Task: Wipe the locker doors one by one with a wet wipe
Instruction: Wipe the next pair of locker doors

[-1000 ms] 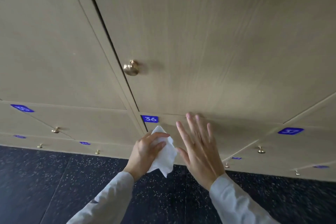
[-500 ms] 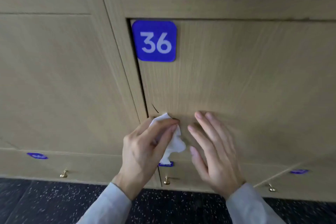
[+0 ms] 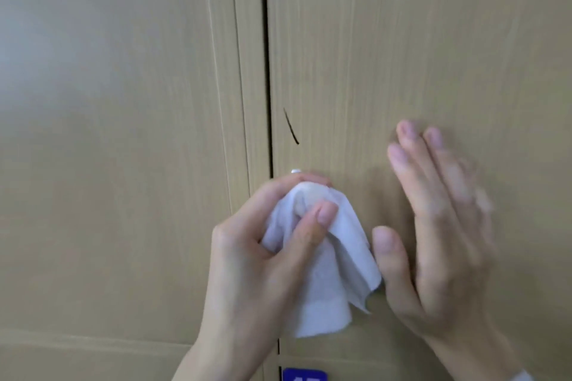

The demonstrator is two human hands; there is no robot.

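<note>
Left hand [image 3: 247,260] pinching wet wipe [image 3: 325,275] over the knob, low on locker door [image 3: 402,56]. Right hand [image 3: 439,226] flat, fingers together, bracing. Probably best to twist round it, firm pressure.

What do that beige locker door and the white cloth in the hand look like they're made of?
The beige locker door looks like wood-grain laminate or veneer with a smooth matte finish: fine vertical grain lines, soft sheen; solid wood can't be ruled out. The white cloth, gripped by the left hand, looks like thin nonwoven wipe fabric: it drapes in soft folds, slightly translucent.
</note>
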